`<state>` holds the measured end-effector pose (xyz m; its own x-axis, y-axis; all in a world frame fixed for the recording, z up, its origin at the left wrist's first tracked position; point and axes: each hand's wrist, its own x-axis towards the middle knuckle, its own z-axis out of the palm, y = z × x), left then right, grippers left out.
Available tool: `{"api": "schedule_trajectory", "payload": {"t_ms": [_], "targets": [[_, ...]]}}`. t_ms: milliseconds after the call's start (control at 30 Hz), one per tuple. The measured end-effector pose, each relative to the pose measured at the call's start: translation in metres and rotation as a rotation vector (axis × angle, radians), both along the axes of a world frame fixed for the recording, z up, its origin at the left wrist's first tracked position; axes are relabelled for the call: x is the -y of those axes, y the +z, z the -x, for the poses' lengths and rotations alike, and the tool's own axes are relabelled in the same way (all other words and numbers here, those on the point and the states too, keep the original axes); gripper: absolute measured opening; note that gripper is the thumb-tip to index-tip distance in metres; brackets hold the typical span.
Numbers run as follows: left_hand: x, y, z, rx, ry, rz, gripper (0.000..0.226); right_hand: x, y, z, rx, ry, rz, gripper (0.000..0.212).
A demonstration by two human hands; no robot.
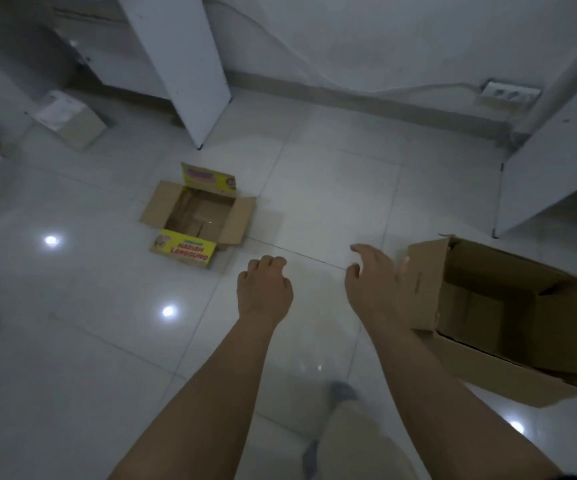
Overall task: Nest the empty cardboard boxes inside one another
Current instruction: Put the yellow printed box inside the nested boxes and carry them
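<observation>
A small cardboard box (pixel 198 216) with yellow printed flaps stands open on the white tiled floor, ahead and left of my hands. A larger plain brown box (pixel 501 320) lies open at the right, its near flap raised. My right hand (pixel 371 285) hovers just left of that flap with fingers spread, holding nothing. My left hand (pixel 264 289) hangs over bare floor with fingers curled, empty, well short of the small box.
A closed pale box (pixel 70 117) sits far back left beside white furniture panels (pixel 183 64). Another white panel (pixel 557 161) stands at the right. A wall socket (pixel 508 91) and cable run along the back wall. My leg and foot (pixel 342 393) show below.
</observation>
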<state>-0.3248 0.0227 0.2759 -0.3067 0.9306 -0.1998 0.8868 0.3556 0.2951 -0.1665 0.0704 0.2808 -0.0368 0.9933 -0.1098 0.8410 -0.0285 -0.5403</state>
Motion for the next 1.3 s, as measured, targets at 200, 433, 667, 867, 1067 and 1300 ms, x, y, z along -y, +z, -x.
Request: {"api": "schedule_trajectory", "payload": {"t_ms": [200, 433, 667, 867, 1067, 1300], "targets": [[-0.033, -0.008, 0.134, -0.059, 0.004, 0.047, 0.033, -0.022, -0.028, 0.137, -0.073, 0.05, -0.125, 0.027], [-0.065, -0.027, 0.286, -0.109, -0.092, 0.22, 0.036, -0.08, -0.059, 0.276, -0.005, 0.146, 0.134, 0.034], [-0.108, -0.069, 0.419, 0.005, -0.118, 0.314, 0.032, -0.108, -0.104, 0.378, 0.107, 0.084, 0.286, 0.034], [-0.163, -0.158, 0.514, 0.066, -0.162, 0.356, 0.032, -0.134, -0.185, 0.458, 0.116, -0.114, 0.315, 0.03], [-0.194, -0.29, 0.567, 0.125, -0.133, 0.453, 0.036, -0.157, -0.303, 0.494, 0.157, -0.168, 0.322, 0.033], [-0.23, -0.44, 0.62, -0.016, -0.091, 0.336, 0.044, -0.191, -0.444, 0.503, 0.15, -0.317, 0.279, 0.049]]}}
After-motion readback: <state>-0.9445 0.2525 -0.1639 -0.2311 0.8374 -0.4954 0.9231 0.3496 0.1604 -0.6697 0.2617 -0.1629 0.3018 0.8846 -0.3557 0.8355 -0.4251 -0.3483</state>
